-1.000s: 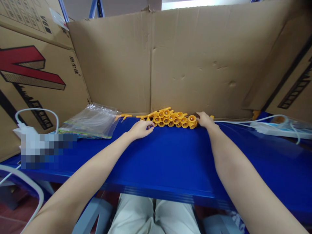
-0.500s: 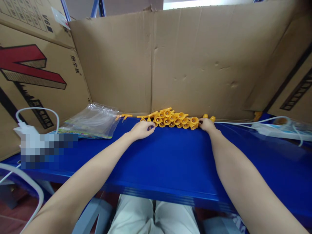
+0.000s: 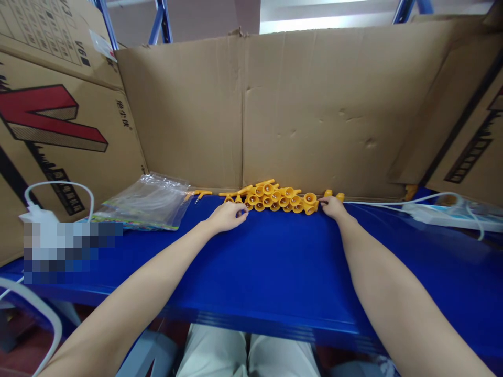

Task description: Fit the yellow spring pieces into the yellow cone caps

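Against the cardboard at the back of the table lies a stack of yellow plastic horn-shaped pieces (image 3: pixel 275 196), their round, hollow ends facing me. My left hand (image 3: pixel 227 215) is at the stack's left end, fingers curved and a gap showing between thumb and forefinger; nothing is visibly held. At the opposite end, my right hand (image 3: pixel 333 207) reaches its fingertips to the outermost pieces (image 3: pixel 310 203). Its fingers are partly hidden. Two more yellow pieces (image 3: pixel 340 197) stand just behind the right hand. Further left, a thin yellow branched piece (image 3: pixel 203 193) lies by the cardboard.
Clear plastic bags (image 3: pixel 147 201) lie left on the blue table (image 3: pixel 267 272). A white charger with cable (image 3: pixel 41 217) stands at the far left. A white power strip (image 3: pixel 451 215) with cables lies at right. Cardboard panels (image 3: pixel 188 115) wall the back and sides.
The camera view has tilted up slightly, so everything sits a little lower. Both hands stay at the two ends of the stack; the yellow pieces look nearly unchanged.
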`<state>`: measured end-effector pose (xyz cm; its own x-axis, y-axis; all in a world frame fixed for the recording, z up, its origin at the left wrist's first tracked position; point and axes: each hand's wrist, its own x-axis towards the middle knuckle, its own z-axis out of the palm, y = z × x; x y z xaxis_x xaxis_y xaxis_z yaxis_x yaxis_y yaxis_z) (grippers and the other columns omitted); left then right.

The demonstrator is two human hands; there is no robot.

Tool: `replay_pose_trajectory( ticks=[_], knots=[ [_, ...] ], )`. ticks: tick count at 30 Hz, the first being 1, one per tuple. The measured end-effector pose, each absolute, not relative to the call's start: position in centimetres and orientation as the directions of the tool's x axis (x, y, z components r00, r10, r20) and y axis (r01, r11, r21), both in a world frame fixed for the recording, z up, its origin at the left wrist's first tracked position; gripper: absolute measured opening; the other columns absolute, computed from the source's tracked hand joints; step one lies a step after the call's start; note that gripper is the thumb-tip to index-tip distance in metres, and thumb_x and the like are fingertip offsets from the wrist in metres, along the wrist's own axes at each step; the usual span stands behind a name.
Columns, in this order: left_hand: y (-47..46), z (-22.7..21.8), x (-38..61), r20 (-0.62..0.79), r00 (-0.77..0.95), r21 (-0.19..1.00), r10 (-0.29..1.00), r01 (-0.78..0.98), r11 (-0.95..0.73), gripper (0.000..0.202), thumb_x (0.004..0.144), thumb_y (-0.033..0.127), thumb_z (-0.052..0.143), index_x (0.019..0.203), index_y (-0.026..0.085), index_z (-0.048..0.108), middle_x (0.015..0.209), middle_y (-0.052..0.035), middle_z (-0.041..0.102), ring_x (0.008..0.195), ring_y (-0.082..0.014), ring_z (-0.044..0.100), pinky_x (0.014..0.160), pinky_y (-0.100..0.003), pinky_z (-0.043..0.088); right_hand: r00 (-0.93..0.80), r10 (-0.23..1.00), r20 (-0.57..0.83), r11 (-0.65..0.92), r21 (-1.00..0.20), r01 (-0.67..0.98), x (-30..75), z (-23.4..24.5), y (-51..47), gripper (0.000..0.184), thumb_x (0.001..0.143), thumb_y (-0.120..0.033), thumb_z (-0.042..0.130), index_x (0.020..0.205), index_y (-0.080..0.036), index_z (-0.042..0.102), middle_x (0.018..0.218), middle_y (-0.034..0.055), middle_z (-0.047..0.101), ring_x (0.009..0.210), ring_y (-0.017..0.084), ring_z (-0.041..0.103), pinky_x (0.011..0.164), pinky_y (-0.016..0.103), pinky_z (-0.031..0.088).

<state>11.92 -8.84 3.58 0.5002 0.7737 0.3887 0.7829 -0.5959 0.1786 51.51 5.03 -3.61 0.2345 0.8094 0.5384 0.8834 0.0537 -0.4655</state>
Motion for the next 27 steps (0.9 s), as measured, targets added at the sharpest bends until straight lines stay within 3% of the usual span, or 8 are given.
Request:
replay_pose_trajectory(
  ticks=[5,10,15,21,27],
  knots=[
    [-8.9,3.6,11.9,0.389,0.502,0.182,0.773,0.780,-0.598,0.018,0.082,0.023,0.052,0.089,0.017,0.068,0.079,-0.0043,0.070,0.071,-0.0152,0.063,0.064,-0.025,0.043,0.316,0.794,0.520,-0.006,-0.512,0.859,51.5,-3.3,4.0,0.055,0.074,-0.007,0.049,0.127,-0.016,0.056,0.135,0.0144,0.049,0.122,0.024,0.050,0.101,0.035,0.042],
    [-8.9,3.5,11.9,0.384,0.503,0.189,0.774,0.778,-0.599,0.018,0.082,0.022,0.052,0.088,0.017,0.068,0.078,-0.0036,0.070,0.070,-0.0150,0.063,0.064,-0.025,0.043,0.311,0.793,0.524,-0.002,-0.507,0.862,51.3,-3.1,3.3,0.077,0.069,-0.005,0.052,0.144,-0.014,0.037,0.151,0.0144,0.031,0.130,0.028,0.043,0.107,0.040,0.037],
    [-8.8,3.5,11.9,0.381,0.505,0.181,0.774,0.780,-0.598,0.018,0.082,0.023,0.052,0.088,0.018,0.068,0.079,-0.0035,0.070,0.070,-0.0149,0.062,0.063,-0.025,0.043,0.306,0.816,0.490,-0.067,-0.445,0.893,50.5,-2.1,2.4,0.071,0.071,-0.009,0.055,0.141,-0.013,0.039,0.146,0.0167,0.035,0.125,0.031,0.047,0.104,0.043,0.039],
    [-8.9,3.6,12.0,0.367,0.506,0.182,0.781,0.784,-0.593,0.018,0.082,0.023,0.052,0.088,0.017,0.068,0.079,-0.0039,0.070,0.071,-0.0154,0.062,0.064,-0.025,0.043,0.367,0.761,0.535,-0.152,-0.402,0.903,49.8,-1.1,1.2,0.049,0.082,-0.014,0.046,0.131,-0.008,0.049,0.132,0.0196,0.045,0.109,0.029,0.055,0.093,0.039,0.043],
    [-8.9,3.6,11.9,0.388,0.515,0.184,0.764,0.769,-0.612,0.018,0.081,0.024,0.051,0.087,0.018,0.068,0.078,-0.0033,0.070,0.069,-0.0145,0.062,0.064,-0.024,0.044,0.315,0.717,0.622,-0.159,-0.294,0.942,49.9,-0.8,1.2,0.039,0.082,-0.009,0.038,0.114,-0.009,0.060,0.115,0.0193,0.055,0.108,0.030,0.049,0.090,0.042,0.037]
  ],
)
